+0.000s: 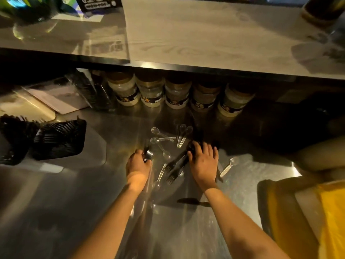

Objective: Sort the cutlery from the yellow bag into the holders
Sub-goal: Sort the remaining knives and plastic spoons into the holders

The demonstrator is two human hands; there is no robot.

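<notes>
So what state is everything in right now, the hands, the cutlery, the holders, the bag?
Left hand: gripping a bunch of black cutlery.
Right hand: fingers spread, resting on the black forks.
Clear spoons: loose, scattered on the steel counter.
Black knife: lying alone near the right forearm.
Black holders: already holding black cutlery.
Yellow bag: lying at the right edge.
Jars: upright in a row.

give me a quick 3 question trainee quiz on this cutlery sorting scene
1. True or false: the left hand grips black cutlery.
2. The black holders stand on which side of the steel counter: A left, B right?
3. Fill in: the right hand rests on black ____.

Key: 1 true; 2 A; 3 forks. The clear spoons lie loose beyond the hands, and the yellow bag sits at the right.
</notes>
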